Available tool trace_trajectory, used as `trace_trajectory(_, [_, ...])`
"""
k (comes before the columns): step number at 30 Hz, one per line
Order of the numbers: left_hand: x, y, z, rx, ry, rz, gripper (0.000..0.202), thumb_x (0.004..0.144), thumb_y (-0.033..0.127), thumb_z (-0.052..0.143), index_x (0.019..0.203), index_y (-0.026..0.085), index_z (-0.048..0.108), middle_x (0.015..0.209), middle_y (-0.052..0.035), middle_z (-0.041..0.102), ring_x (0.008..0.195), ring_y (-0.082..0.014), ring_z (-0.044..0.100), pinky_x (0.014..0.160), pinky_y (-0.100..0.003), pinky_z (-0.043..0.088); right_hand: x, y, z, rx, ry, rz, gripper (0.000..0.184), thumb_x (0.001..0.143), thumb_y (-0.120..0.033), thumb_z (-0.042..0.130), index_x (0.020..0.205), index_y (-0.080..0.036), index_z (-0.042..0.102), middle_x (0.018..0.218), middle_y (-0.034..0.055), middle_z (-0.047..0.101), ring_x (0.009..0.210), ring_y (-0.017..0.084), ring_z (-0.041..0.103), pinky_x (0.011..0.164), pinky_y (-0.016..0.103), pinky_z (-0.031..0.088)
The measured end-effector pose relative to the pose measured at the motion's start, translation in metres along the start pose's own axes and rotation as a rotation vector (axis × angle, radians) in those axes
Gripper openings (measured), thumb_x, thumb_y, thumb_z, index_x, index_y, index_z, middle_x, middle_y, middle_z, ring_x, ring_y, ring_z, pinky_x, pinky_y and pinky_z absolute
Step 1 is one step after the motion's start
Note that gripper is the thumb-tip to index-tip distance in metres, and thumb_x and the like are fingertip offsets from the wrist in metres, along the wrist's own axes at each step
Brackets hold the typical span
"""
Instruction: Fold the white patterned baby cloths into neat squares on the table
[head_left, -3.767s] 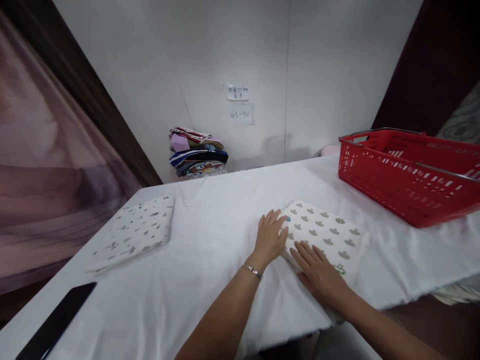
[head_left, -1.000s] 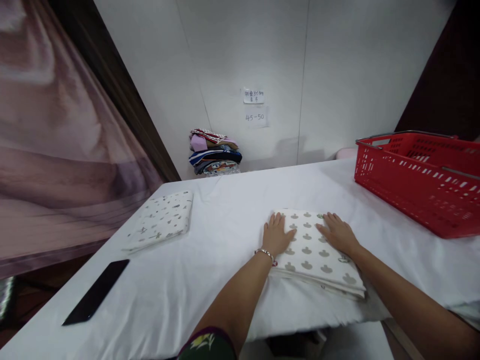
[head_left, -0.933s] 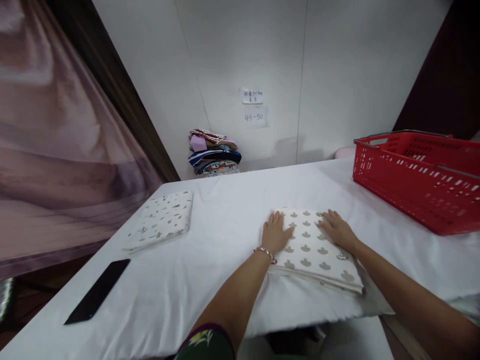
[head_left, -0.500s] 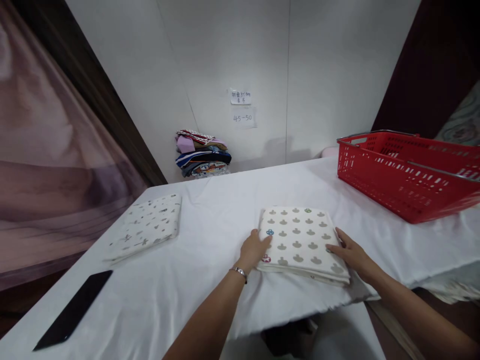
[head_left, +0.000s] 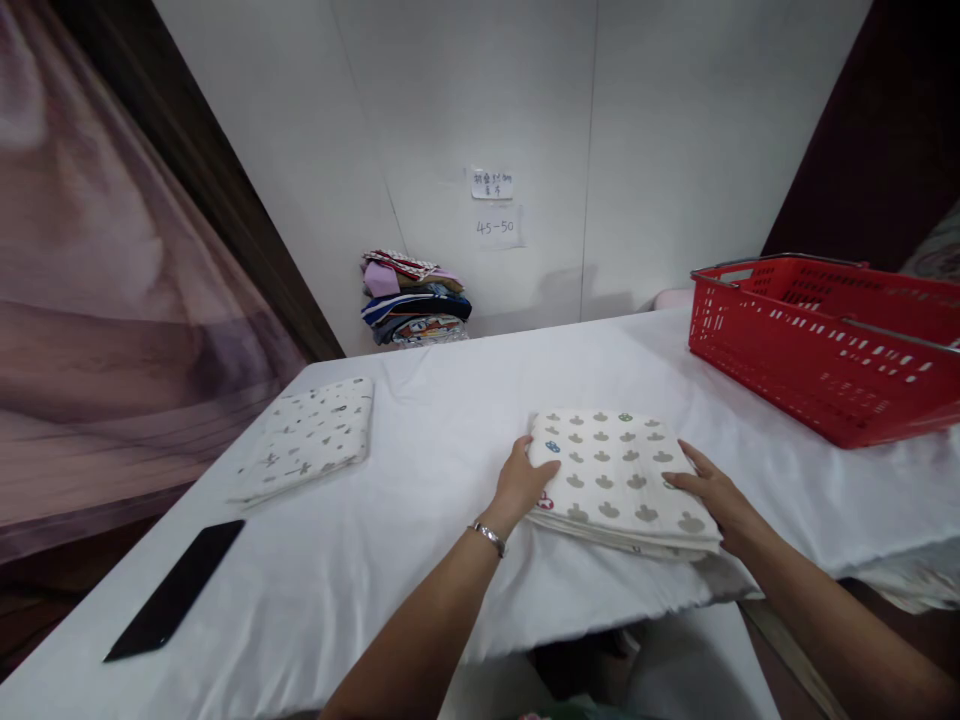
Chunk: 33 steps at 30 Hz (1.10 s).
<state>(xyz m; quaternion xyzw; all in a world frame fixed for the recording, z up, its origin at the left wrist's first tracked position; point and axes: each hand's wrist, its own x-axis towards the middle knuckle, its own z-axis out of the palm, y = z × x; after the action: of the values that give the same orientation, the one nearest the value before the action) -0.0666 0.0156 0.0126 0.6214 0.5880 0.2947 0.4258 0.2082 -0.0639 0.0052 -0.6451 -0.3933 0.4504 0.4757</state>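
A folded white cloth with grey printed shapes [head_left: 619, 475] lies on the white-covered table [head_left: 450, 420], near its front edge. My left hand [head_left: 525, 482] grips the cloth's left edge, thumb on top and fingers tucked beneath. At the cloth's right edge my right hand [head_left: 709, 492] holds it the same way, thumb resting on the top layer. A bracelet circles my left wrist.
A second folded patterned cloth [head_left: 307, 440] lies at the table's left. A black phone [head_left: 176, 590] rests near the front left corner. A red plastic basket [head_left: 825, 340] stands at the right. A pile of folded clothes [head_left: 414, 300] sits against the back wall under paper notes [head_left: 491, 185].
My hands have slid from lying flat on top of the cloth to its left and right edges and have closed on them. The cloth has stayed in place.
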Motion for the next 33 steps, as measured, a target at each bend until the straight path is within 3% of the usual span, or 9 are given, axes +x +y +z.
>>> trace_trajectory(3, [0.005,0.013,-0.011,-0.077,0.068,0.087,0.059,0.072,0.035,0.066,0.125,0.021,0.043,0.116,-0.0068,0.06,0.102,-0.0203,0.058,0.086,-0.029,0.047,0.007,-0.014,0.001,-0.038,0.074,-0.07,0.078,0.075,-0.039,0.058,0.143,-0.025,0.021,0.126,0.0135,0.053,0.092,0.028,0.064,0.069,0.037,0.056])
trace_trajectory(7, [0.019,0.028,-0.037,-0.17,0.171,0.15,0.058,0.072,0.032,0.067,0.124,0.02,0.045,0.113,-0.0077,0.062,0.097,-0.0194,0.06,0.083,-0.028,0.048,0.03,-0.046,0.012,-0.052,0.04,-0.192,0.083,0.074,-0.041,0.059,0.144,-0.025,0.017,0.134,0.0139,0.046,0.097,0.028,0.062,0.07,0.036,0.056])
trace_trajectory(10, [0.032,0.025,-0.053,-0.18,0.25,0.167,0.058,0.072,0.034,0.067,0.124,0.02,0.045,0.114,-0.0078,0.061,0.094,-0.0181,0.061,0.078,-0.027,0.05,0.058,-0.057,0.03,0.006,-0.003,-0.259,0.089,0.072,-0.039,0.062,0.145,-0.024,0.014,0.14,0.0126,0.039,0.107,0.028,0.057,0.078,0.035,0.054])
trace_trajectory(16, [0.041,-0.021,-0.053,0.048,0.209,-0.127,0.054,0.075,0.038,0.062,0.121,0.015,0.046,0.104,-0.0103,0.063,0.075,-0.0165,0.063,0.067,-0.027,0.05,0.096,-0.018,0.062,0.002,-0.062,0.001,0.102,0.063,-0.036,0.071,0.144,-0.012,0.014,0.143,0.0222,0.029,0.118,0.031,0.048,0.086,0.038,0.05])
trace_trajectory(18, [0.037,-0.031,-0.049,0.152,0.223,-0.136,0.05,0.077,0.042,0.059,0.117,0.013,0.05,0.11,-0.0128,0.06,0.078,-0.0178,0.063,0.068,-0.028,0.05,0.097,-0.004,0.062,-0.013,-0.052,0.002,0.099,0.064,-0.037,0.071,0.144,-0.012,0.018,0.143,0.0224,0.029,0.118,0.03,0.048,0.086,0.037,0.05])
trace_trajectory(23, [0.021,-0.029,-0.045,0.472,0.361,0.21,0.042,0.083,0.038,0.052,0.12,0.019,0.05,0.129,-0.0101,0.046,0.118,-0.0234,0.045,0.096,-0.035,0.039,0.08,0.008,0.039,-0.175,0.078,-0.165,0.07,0.073,-0.042,0.06,0.135,-0.017,0.039,0.134,0.0151,0.045,0.105,0.025,0.057,0.083,0.037,0.051])
trace_trajectory(25, [0.013,-0.028,-0.044,0.511,0.296,0.371,0.037,0.085,0.037,0.051,0.119,0.022,0.053,0.131,-0.0072,0.046,0.122,-0.0215,0.04,0.102,-0.035,0.034,0.067,0.01,0.029,-0.294,0.123,-0.302,0.054,0.076,-0.042,0.056,0.124,-0.018,0.052,0.124,0.0115,0.055,0.1,0.024,0.058,0.084,0.039,0.05])
trace_trajectory(28, [0.003,-0.031,-0.042,0.547,0.142,0.543,0.033,0.083,0.038,0.055,0.113,0.026,0.058,0.13,-0.0043,0.048,0.122,-0.0199,0.04,0.104,-0.036,0.032,0.044,0.013,0.021,-0.426,0.047,-0.478,0.04,0.079,-0.043,0.053,0.112,-0.022,0.06,0.118,0.0071,0.059,0.099,0.023,0.058,0.084,0.039,0.05])
trace_trajectory(33, [-0.001,-0.039,-0.041,0.548,0.025,0.612,0.025,0.083,0.031,0.056,0.107,0.027,0.062,0.119,-0.0028,0.057,0.114,-0.019,0.048,0.101,-0.037,0.035,0.027,0.015,0.025,-0.604,-0.121,-0.702,0.031,0.085,-0.04,0.046,0.108,-0.027,0.063,0.117,0.0041,0.059,0.111,0.022,0.051,0.093,0.04,0.045])
